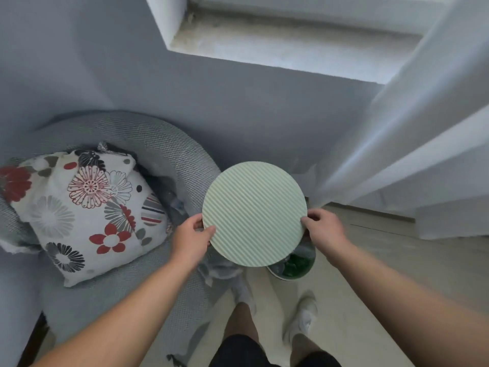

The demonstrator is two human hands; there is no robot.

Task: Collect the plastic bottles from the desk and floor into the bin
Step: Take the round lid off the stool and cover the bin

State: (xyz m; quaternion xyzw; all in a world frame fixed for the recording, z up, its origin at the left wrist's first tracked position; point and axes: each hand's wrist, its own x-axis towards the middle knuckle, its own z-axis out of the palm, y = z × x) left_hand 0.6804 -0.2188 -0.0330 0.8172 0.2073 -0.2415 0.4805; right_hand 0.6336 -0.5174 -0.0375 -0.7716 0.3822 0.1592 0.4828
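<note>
The left hand [194,233] and right hand [324,226] each pinched an opposite edge of the round striped lid [254,215], thumbs on top and fingers curled beneath the rim. The lid was held level above the bin [277,277], which stood on the floor [397,260] just beside the grey armchair [158,144] with its floral cushion [87,207]. Plastic bottles [295,264], one green and one clear, lay inside the bin, partly hidden by the lid. The lid appeared thin, stiff and light; a two-point edge grip should suit it. The bottles were judged light, smooth and easily crushed, best gripped around the body.
</note>
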